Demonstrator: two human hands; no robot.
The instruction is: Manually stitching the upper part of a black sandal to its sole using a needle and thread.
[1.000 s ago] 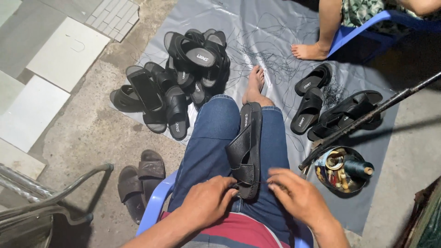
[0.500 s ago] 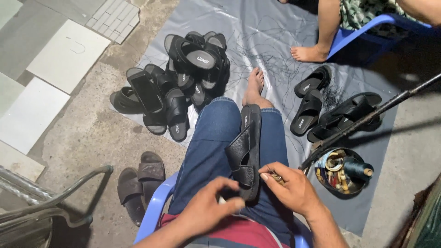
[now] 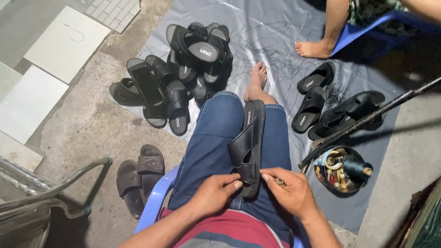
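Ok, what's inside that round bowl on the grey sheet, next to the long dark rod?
The round bowl holds a dark thread spool, a roll of tape and small pale bits. Whatever lies beneath them is covered.

Harsh overhead light, dark shadowed edges, sharp focus.

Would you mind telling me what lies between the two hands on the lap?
In the head view, the heel end of a black sandal lies between the left hand and right hand; both touch it.
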